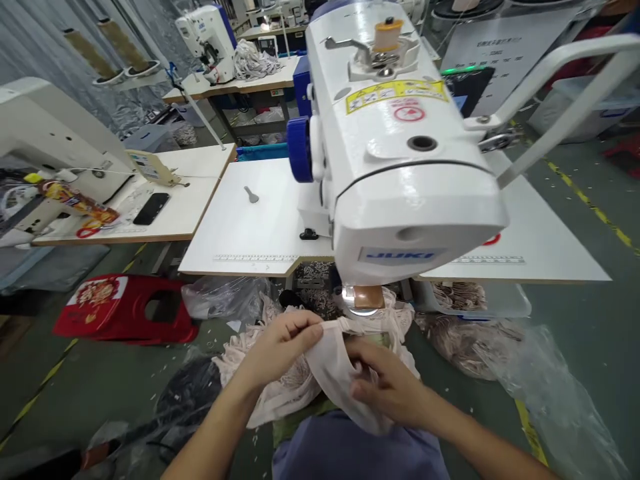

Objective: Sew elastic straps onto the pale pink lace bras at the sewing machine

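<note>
A single view from a camera worn on the person's head, facing forward and down. Two bare forearms [220,423] reach in from the bottom edge toward thin, pale pink fabric [331,373], seen near, below centre. Close ahead, a large, glossy white sewing machine [410,200] fills the upper middle, viewed partly from above. The wide outlook runs back to a shiny grey curtain [30,37] at upper left.

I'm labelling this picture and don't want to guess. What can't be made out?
All in the head view:
- Right hand: some fingertips hidden by the cloth.
- Needle area: hidden behind the JUKI machine's front.
- Sheet: fine print too small and blurred to read.
- Neighbouring machine: cut off by the left edge.
</note>
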`<move>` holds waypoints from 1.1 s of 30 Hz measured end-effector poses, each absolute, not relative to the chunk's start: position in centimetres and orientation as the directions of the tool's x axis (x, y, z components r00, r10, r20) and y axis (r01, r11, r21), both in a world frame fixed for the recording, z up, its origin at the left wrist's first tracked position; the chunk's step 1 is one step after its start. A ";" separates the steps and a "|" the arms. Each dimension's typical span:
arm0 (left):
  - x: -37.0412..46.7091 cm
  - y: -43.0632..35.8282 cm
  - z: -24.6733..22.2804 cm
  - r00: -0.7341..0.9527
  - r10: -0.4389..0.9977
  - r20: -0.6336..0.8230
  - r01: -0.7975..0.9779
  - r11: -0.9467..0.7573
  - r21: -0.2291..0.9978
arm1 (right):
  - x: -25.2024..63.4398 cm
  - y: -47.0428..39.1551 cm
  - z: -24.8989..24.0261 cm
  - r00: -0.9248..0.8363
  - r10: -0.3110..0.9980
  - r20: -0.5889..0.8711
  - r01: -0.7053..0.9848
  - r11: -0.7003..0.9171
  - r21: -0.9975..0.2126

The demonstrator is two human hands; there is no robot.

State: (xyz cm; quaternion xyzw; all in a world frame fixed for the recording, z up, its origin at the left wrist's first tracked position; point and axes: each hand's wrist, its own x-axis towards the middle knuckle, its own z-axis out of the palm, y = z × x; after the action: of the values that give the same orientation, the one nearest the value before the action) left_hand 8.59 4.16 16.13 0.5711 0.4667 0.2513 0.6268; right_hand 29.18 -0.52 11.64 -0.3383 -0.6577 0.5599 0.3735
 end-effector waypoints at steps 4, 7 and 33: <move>6.0 4.4 16.3 0.428 0.857 -0.288 0.388 0.113 0.915 | 24.8 1.8 8.2 -0.357 0.927 -0.116 -0.293 -0.229 -0.928; 5.9 4.6 14.6 0.280 0.932 -0.231 0.577 0.029 0.816 | 23.2 2.6 6.4 -0.172 0.922 -0.346 -0.497 -0.384 -0.778; 13.4 1.4 9.5 0.160 0.975 -0.153 0.427 0.072 0.902 | 28.1 1.1 5.6 -0.099 0.952 0.291 0.485 0.302 -0.821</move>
State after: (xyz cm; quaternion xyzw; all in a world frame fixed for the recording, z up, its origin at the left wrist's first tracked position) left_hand 13.38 1.37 9.53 0.6109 0.5736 0.3016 0.4547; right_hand 28.15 1.06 5.56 -0.5221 -0.6877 0.2767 0.4217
